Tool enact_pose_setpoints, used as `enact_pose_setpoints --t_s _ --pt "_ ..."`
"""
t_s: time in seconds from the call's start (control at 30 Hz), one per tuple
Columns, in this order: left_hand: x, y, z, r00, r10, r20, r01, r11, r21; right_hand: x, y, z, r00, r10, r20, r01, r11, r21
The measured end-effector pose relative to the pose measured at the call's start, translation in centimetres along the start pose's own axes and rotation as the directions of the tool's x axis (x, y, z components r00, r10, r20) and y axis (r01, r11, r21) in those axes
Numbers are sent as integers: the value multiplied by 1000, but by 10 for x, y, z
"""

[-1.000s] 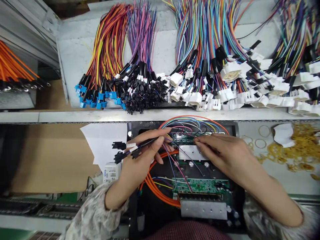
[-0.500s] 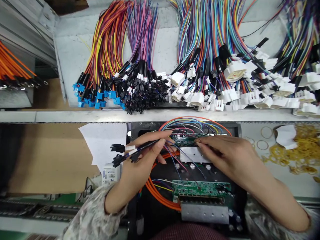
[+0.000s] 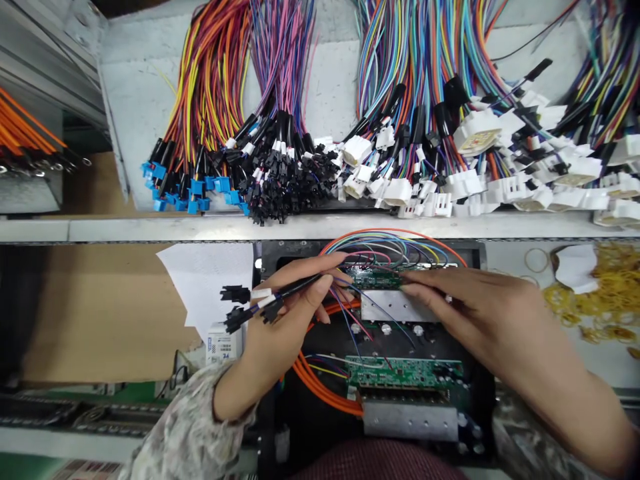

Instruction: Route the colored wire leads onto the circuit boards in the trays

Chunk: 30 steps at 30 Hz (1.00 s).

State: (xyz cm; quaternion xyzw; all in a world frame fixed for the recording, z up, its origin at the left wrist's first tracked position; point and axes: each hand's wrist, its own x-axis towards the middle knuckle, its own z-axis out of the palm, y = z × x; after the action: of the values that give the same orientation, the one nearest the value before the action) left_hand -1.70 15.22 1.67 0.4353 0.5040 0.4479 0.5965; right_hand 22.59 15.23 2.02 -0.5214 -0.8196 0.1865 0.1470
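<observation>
My left hand [image 3: 287,313] is closed around a small bundle of wire leads [image 3: 300,287] with black plug connectors [image 3: 235,293] pointing left. Loose blue and pink wire ends hang from that bundle over the black tray [image 3: 325,347]. Over the upper green circuit board [image 3: 373,277], my right hand [image 3: 465,300] pinches a thin wire between thumb and forefinger; its tip is hidden by the fingers. Coloured wires [image 3: 385,233] arch behind that board. A silver heat sink [image 3: 387,307] lies just below it. Nearer me sits the lower green circuit board [image 3: 400,373] with its own heat sink [image 3: 410,423].
Hanging wire bundles with blue connectors [image 3: 197,193], black connectors [image 3: 280,180] and white connectors [image 3: 400,190] line the shelf behind a metal rail [image 3: 200,228]. Yellow rubber bands [image 3: 610,287] lie at right. Paper [image 3: 210,280], a small box [image 3: 223,343] and cardboard [image 3: 110,307] are at left.
My right hand has slid a little to the right along the upper board, its fingers still pinched. My left hand has stayed almost in place with the bundle. The view has shifted slightly.
</observation>
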Motion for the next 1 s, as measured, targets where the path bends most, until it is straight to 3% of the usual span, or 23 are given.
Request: enact_pose_setpoints --t_s 0.17,0.4,0.77,0.93,1.0 --pt "-1 0 0 999 38 27 -39 999 37 -5 -3 11 995 80 -65 -86 991 -100" --pt "0 2 3 999 22 49 -20 999 -26 -1 0 19 991 -19 -134 16 1000 -18" --pt "-2 0 -1 998 3 58 -6 999 52 2 1 19 994 -76 -82 76 997 0" --pt "-1 1 0 998 30 50 -34 996 79 -7 -9 8 990 20 -142 -20 1000 -1" --pt "-1 3 1 998 38 48 -42 995 96 -13 -17 4 995 25 -99 -21 999 42"
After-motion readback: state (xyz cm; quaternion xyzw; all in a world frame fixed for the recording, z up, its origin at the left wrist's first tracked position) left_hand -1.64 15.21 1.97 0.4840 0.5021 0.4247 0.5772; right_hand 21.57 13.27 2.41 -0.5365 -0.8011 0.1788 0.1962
